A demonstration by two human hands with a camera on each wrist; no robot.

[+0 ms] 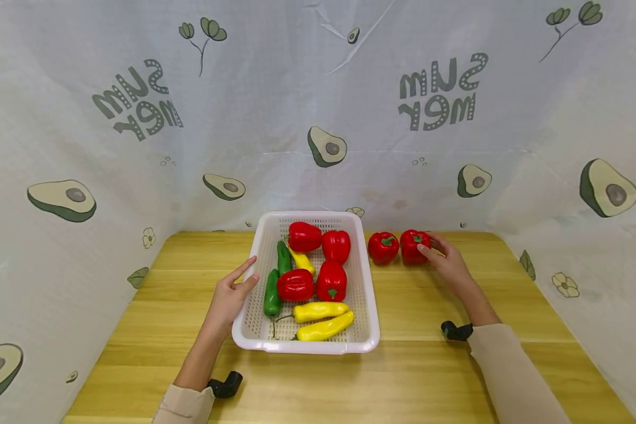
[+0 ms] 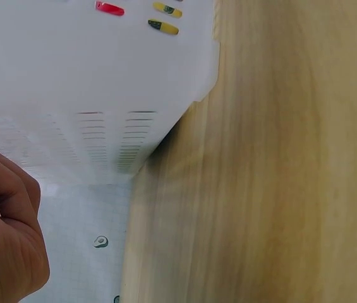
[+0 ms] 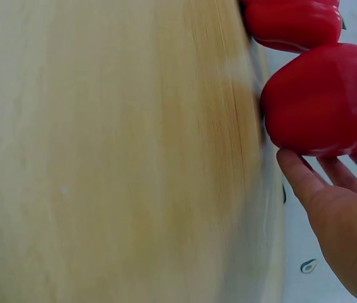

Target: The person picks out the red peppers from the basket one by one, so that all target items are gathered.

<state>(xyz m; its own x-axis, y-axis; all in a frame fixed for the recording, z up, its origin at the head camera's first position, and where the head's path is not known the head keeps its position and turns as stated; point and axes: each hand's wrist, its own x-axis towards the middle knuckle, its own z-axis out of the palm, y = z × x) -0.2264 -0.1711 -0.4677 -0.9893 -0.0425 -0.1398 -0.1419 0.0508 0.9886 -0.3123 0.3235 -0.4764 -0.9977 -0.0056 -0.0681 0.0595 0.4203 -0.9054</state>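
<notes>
A white plastic basket (image 1: 369,294) stands mid-table. Inside lie red bell peppers (image 1: 332,281), yellow peppers (image 1: 324,327) and green peppers (image 1: 272,292), several in all. My left hand (image 1: 232,297) holds the basket's left rim, thumb and forefinger at its edge. In the left wrist view, bent fingers of that hand (image 2: 11,214) show beside the slotted wall (image 2: 108,136). To the right of the basket, my right hand (image 1: 450,262) grips a red bell pepper (image 1: 412,246) between thumb and fingers. Another red bell pepper (image 1: 383,248) sits close on its left.
The wooden table (image 1: 413,377) ends at a hanging sheet (image 1: 275,106) printed with avocados, which also runs down both sides. Each wrist carries a small black device, one at the left (image 1: 225,385) and one at the right (image 1: 456,331).
</notes>
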